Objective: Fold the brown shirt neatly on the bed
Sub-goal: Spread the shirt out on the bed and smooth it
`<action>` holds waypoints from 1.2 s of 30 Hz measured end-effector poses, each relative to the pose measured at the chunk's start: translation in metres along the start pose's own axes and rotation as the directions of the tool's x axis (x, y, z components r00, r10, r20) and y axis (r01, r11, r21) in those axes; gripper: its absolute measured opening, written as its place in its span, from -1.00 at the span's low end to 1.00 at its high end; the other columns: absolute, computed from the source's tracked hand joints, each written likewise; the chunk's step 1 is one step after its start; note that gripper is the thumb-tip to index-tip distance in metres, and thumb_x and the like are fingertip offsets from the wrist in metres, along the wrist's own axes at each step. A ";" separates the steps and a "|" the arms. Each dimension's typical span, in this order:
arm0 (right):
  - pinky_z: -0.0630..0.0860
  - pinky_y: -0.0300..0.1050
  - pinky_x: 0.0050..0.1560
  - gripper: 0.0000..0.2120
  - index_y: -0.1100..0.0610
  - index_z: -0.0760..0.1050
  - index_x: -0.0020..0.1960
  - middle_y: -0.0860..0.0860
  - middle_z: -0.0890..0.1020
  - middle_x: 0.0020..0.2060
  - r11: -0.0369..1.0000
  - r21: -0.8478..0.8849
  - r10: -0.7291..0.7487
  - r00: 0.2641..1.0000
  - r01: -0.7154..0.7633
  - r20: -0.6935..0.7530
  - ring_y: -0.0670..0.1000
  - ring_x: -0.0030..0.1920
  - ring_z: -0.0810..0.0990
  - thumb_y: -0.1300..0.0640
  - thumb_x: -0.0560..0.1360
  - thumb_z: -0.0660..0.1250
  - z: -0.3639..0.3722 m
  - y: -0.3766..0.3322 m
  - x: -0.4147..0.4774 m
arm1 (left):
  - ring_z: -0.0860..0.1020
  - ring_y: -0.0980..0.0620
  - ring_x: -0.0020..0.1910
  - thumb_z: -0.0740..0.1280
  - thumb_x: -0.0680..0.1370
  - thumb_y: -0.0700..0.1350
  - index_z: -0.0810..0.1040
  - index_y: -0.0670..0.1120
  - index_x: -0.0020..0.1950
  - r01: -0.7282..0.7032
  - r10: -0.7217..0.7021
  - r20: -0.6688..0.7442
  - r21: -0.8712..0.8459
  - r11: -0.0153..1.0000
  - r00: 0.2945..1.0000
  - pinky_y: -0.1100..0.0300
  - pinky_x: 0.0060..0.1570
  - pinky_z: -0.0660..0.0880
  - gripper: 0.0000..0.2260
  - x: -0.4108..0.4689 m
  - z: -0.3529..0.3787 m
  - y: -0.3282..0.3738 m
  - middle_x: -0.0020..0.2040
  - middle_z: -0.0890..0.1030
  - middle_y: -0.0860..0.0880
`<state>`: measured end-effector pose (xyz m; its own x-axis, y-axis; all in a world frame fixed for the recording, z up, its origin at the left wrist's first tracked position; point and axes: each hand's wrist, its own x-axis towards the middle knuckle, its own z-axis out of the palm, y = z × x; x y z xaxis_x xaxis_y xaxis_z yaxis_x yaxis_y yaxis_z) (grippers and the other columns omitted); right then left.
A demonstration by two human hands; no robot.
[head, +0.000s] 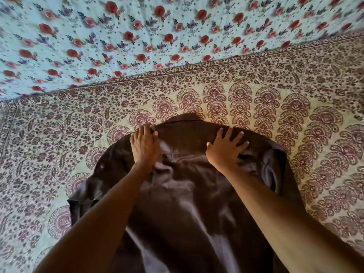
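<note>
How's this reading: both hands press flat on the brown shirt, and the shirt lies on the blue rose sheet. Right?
Not quite. The head view shows the shirt lying on the maroon-patterned cover, not on the blue rose sheet, which lies beyond it. The left hand and the right hand do both press flat on the shirt.

We see the shirt (187, 203) lying on the cover (59, 125), in the middle and near us, with its collar (185, 118) at the far end. Our left hand (144, 146) rests flat on the shirt, left of the collar, and our right hand (224, 148) rests flat on it to the right. Behind the cover lies the sheet (137, 36).
</note>
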<state>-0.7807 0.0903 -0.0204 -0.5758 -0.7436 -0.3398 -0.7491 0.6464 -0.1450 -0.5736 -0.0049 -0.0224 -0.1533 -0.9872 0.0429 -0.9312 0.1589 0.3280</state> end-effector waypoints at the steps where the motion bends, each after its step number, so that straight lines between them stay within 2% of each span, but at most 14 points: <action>1: -0.03 0.44 0.42 -0.35 0.10 0.08 0.54 0.17 0.05 0.55 0.997 -0.016 -0.076 0.995 0.075 -0.065 0.36 0.51 -0.06 -0.04 0.55 0.23 0.001 -0.006 -0.001 | 0.35 -0.17 0.38 0.16 0.61 0.06 0.32 -0.07 0.42 0.026 -0.025 0.037 -0.024 0.999 0.999 -0.13 0.38 0.21 -0.59 0.007 -0.002 -0.001 0.35 0.45 -0.13; 4: 0.14 0.29 0.44 -0.43 0.07 0.19 0.50 0.13 0.16 0.53 0.945 -0.026 -0.326 0.938 0.325 -0.118 0.24 0.52 0.07 0.08 0.53 0.27 0.009 -0.030 -0.005 | 0.23 -0.21 0.45 0.20 0.54 0.27 0.30 -0.03 0.44 0.035 -0.048 0.306 0.050 0.998 0.951 -0.20 0.42 0.06 -0.43 0.031 0.000 -0.001 0.43 0.37 -0.12; 6: 0.18 0.29 0.42 -0.46 0.05 0.22 0.49 0.12 0.20 0.51 0.938 0.001 -0.346 0.932 0.348 -0.107 0.22 0.51 0.12 0.06 0.54 0.27 0.014 -0.044 -0.010 | 0.35 -0.21 0.39 0.25 0.41 0.41 0.44 -0.04 0.30 0.041 -0.063 0.453 0.058 0.997 0.889 -0.25 0.42 0.04 -0.34 0.046 0.001 0.001 0.32 0.49 -0.13; 8: 0.21 0.30 0.39 -0.47 0.05 0.21 0.49 0.13 0.21 0.51 0.947 0.007 -0.320 0.943 0.322 -0.094 0.22 0.50 0.15 0.03 0.56 0.25 0.019 -0.056 -0.015 | 0.58 -0.17 0.10 0.32 0.23 0.49 0.54 -0.11 -0.05 0.059 -0.040 0.566 -0.015 0.998 0.824 -0.20 0.35 0.27 -0.32 0.059 -0.002 0.002 0.05 0.64 -0.18; 10: 0.21 0.32 0.39 -0.46 0.04 0.15 0.51 0.14 0.17 0.52 0.957 0.007 -0.289 0.954 0.290 -0.077 0.24 0.50 0.13 -0.01 0.58 0.20 0.024 -0.057 -0.020 | 0.61 -0.15 -0.07 0.43 0.34 0.30 0.57 -0.22 -0.15 0.003 0.029 0.641 -0.048 0.999 0.767 0.04 0.07 0.49 -0.45 0.061 -0.007 0.011 -0.03 0.66 -0.26; 12: 0.18 0.32 0.41 -0.43 0.01 0.09 0.54 0.15 0.12 0.54 0.967 0.030 -0.249 0.965 0.252 -0.082 0.25 0.51 0.10 -0.08 0.59 0.15 0.028 -0.059 -0.022 | 0.60 -0.14 -0.02 0.46 0.46 0.04 0.60 -0.27 0.04 -0.003 0.074 0.570 -0.125 0.992 0.818 0.10 -0.05 0.46 -0.62 0.062 -0.013 0.017 0.00 0.64 -0.24; 16: 0.11 0.31 0.45 -0.39 -0.03 -0.04 0.57 0.17 0.05 0.55 0.972 0.117 -0.191 0.974 0.204 -0.120 0.25 0.52 0.07 -0.17 0.60 0.05 0.036 -0.063 -0.026 | 0.57 -0.12 0.00 0.46 0.46 -0.09 0.54 -0.15 0.17 0.075 0.055 0.306 -0.397 0.915 0.950 0.19 -0.13 0.38 -0.68 0.053 -0.012 0.021 0.02 0.63 -0.17; 20: 0.05 0.30 0.47 -0.38 -0.01 -0.06 0.57 0.18 0.06 0.55 0.971 0.122 -0.188 0.974 0.204 -0.127 0.24 0.54 0.03 -0.21 0.60 0.00 0.042 -0.062 -0.026 | 0.51 -0.15 0.18 0.47 0.46 -0.04 0.44 -0.13 0.29 0.287 -0.119 0.425 -0.359 0.888 0.898 0.15 -0.01 0.39 -0.54 0.049 0.001 0.007 0.19 0.55 -0.18; 24: 0.06 0.40 0.42 -0.39 -0.02 -0.02 0.57 0.15 0.08 0.55 0.969 0.045 -0.230 0.956 0.242 -0.185 0.24 0.54 0.03 -0.22 0.60 0.00 0.041 -0.062 -0.031 | 0.57 -0.16 0.09 0.45 0.41 0.18 0.53 -0.07 0.17 0.151 -0.080 0.483 -0.108 0.983 0.872 0.07 -0.04 0.48 -0.55 0.056 -0.002 -0.010 0.05 0.61 -0.13; 27: 0.07 0.44 0.39 -0.41 -0.07 -0.01 0.56 0.12 0.06 0.56 0.950 0.031 -0.304 0.945 0.310 -0.123 0.23 0.54 0.00 -0.26 0.59 -0.03 0.039 -0.067 -0.032 | 0.58 -0.11 -0.05 0.46 0.43 0.11 0.57 -0.14 0.09 0.133 -0.006 0.540 -0.196 0.972 0.842 0.15 -0.16 0.39 -0.61 0.059 -0.007 -0.009 -0.10 0.58 -0.10; 30: 0.06 0.45 0.38 -0.39 -0.08 0.02 0.56 0.13 0.05 0.56 0.950 0.027 -0.306 0.948 0.310 -0.089 0.24 0.54 -0.03 -0.28 0.58 -0.01 0.040 -0.071 -0.030 | 0.57 -0.09 -0.03 0.53 0.34 0.09 0.54 -0.18 0.14 0.111 0.041 0.648 -0.191 0.975 0.760 0.09 -0.06 0.49 -0.49 0.058 -0.010 -0.003 0.01 0.62 -0.12; 32: 0.07 0.43 0.39 -0.35 -0.05 0.00 0.56 0.14 0.05 0.56 0.954 0.024 -0.293 0.949 0.298 -0.112 0.24 0.54 -0.02 -0.30 0.57 0.00 0.041 -0.073 -0.031 | 0.59 -0.12 -0.01 0.53 0.33 -0.02 0.58 -0.22 0.12 0.095 0.046 0.717 -0.155 0.983 0.696 0.07 0.02 0.54 -0.55 0.055 -0.010 0.000 0.04 0.64 -0.18; 34: 0.09 0.41 0.40 -0.28 -0.02 -0.04 0.57 0.16 0.06 0.55 0.956 0.035 -0.282 0.945 0.291 -0.166 0.23 0.54 0.00 -0.35 0.54 0.00 0.042 -0.075 -0.036 | 0.58 -0.08 -0.09 0.49 0.40 -0.19 0.58 -0.25 0.08 0.148 0.075 0.709 -0.247 0.958 0.701 0.14 -0.08 0.52 -0.71 0.051 -0.014 0.006 -0.03 0.63 -0.18; 36: 0.11 0.39 0.39 -0.22 0.01 -0.08 0.57 0.18 0.06 0.55 0.955 0.058 -0.273 0.936 0.292 -0.223 0.23 0.54 0.02 -0.39 0.51 0.00 0.042 -0.076 -0.040 | 0.59 0.00 -0.18 0.45 0.44 -0.30 0.57 -0.22 0.10 0.271 0.126 0.651 -0.474 0.838 0.749 0.18 -0.15 0.53 -0.75 0.048 -0.016 0.007 -0.09 0.62 -0.14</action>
<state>-0.6868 0.0783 -0.0348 -0.4079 -0.9103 -0.0710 -0.8643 0.4100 -0.2914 -0.5822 -0.0510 -0.0033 -0.4471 -0.7128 -0.5405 -0.6651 -0.1391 0.7336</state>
